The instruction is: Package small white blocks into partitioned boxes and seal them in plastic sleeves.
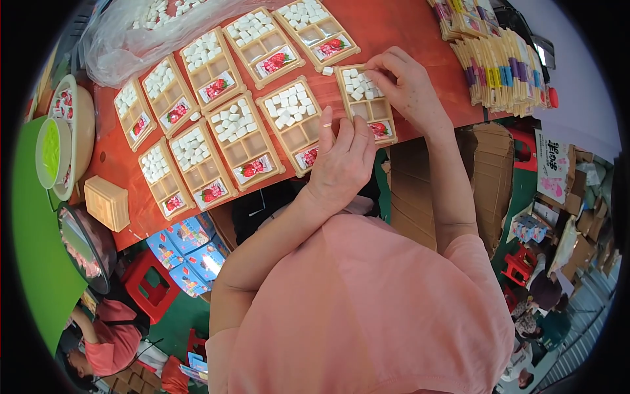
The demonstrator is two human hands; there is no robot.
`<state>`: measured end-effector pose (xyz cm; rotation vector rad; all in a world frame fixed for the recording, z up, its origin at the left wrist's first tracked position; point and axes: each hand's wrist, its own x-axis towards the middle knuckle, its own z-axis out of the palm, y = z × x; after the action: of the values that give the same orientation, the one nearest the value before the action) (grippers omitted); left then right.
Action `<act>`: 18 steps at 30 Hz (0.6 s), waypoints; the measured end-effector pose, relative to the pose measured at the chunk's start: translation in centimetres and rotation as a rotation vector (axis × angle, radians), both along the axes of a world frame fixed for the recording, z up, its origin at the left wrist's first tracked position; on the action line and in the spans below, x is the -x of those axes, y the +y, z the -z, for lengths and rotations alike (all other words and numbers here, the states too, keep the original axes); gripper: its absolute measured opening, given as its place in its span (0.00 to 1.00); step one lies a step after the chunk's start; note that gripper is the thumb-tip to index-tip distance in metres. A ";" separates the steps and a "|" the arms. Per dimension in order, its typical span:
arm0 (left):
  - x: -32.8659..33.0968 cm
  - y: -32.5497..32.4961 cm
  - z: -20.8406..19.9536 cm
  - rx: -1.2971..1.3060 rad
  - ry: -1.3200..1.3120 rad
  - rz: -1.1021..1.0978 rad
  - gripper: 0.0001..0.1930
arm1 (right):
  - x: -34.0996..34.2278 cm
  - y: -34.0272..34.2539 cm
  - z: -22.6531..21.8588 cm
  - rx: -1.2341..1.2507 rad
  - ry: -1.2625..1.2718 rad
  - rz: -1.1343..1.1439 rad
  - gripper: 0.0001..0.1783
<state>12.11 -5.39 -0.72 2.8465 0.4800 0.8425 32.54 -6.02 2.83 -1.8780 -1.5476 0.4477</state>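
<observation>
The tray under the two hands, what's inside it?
The tray holds white cubes in its top part and a small strawberry packet at the bottom. The left hand covers part of the middle.

Tan compartment tray (368,100) at table edge, white cubes (359,85) in top section.

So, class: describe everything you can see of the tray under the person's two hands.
The tray is a shallow tan three-compartment tray, probably plastic, lying flat at the orange table's near edge. White cubes fill its far compartment, the middle looks empty, and the near one holds a strawberry-printed packet. The right hand touches the cubes; the left hand rests at its near end.
</observation>
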 end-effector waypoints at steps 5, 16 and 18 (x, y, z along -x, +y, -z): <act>-0.1 -0.2 0.3 -0.007 -0.002 -0.007 0.15 | 2.3 1.8 -0.8 -0.031 0.022 0.026 0.06; 0.0 -0.1 0.4 -0.013 -0.005 -0.010 0.15 | 1.5 2.3 -1.5 -0.038 -0.012 -0.055 0.07; 0.2 0.0 0.3 -0.022 -0.005 -0.019 0.14 | 0.4 1.4 -1.7 0.059 -0.008 -0.041 0.06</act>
<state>11.93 -5.41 -0.98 2.8635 0.5006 0.8632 32.15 -4.62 4.57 -1.8981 -1.5965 0.5096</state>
